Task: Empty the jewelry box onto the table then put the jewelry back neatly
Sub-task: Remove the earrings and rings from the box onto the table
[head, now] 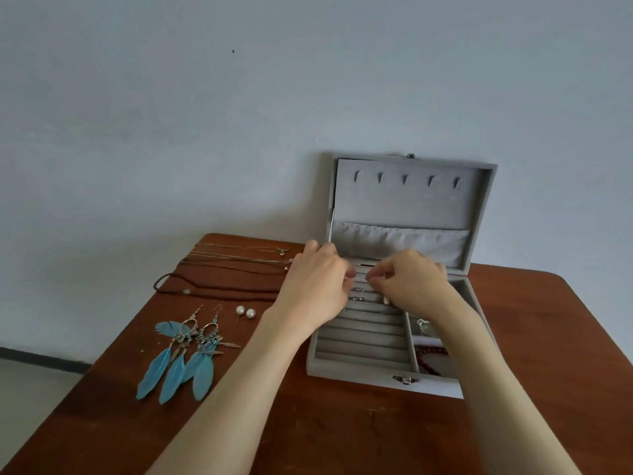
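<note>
Both hands work over the open grey jewelry box [394, 303]. The left hand [317, 286] and right hand [411, 282] have curled fingertips; what they pinch is too small to tell. Blue feather earrings [185, 354] lie left of the hands.

No legible txt, labels or nos. anywhere.
</note>
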Demonstrator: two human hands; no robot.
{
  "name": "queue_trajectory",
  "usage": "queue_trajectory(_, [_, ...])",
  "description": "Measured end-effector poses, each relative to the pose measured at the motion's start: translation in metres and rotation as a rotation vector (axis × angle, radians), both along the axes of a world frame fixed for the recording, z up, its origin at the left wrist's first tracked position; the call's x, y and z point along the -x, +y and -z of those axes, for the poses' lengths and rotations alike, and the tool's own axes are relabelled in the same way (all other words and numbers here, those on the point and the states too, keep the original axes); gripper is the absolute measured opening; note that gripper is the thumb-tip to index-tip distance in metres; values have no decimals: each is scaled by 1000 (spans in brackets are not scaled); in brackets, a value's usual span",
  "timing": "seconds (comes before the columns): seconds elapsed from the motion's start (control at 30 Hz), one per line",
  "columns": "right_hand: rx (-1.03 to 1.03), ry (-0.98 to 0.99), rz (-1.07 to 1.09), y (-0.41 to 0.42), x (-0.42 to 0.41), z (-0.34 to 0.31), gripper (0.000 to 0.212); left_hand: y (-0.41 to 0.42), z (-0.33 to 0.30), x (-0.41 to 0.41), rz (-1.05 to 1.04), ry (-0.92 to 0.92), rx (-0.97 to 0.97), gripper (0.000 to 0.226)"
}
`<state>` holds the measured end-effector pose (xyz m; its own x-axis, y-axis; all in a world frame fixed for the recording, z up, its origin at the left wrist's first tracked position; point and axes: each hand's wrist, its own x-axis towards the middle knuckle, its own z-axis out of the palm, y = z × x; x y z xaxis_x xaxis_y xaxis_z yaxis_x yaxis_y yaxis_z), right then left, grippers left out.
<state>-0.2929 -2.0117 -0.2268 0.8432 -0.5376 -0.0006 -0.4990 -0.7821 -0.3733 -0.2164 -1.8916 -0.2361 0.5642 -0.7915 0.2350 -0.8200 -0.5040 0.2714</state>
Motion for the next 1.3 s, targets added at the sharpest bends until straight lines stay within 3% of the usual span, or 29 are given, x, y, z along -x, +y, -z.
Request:
queue_trajectory(0.1, [-12,14,5,-3,1,7,21,-9,7,3,-11,-14,-92,33])
queue_trajectory(0.43, [-47,-2,-18,-5,-2,12,25,-13,9,0,-36,59,-70,24])
queue_trajectory(0.9, [16,-43,6,-3,-7,19,13,-17,7,-4,-27,119,-138,23])
queue_trajectory(1.3, [-4,-54,-47,-2,-9,20,11,-19,9,-4,-25,75,-138,18])
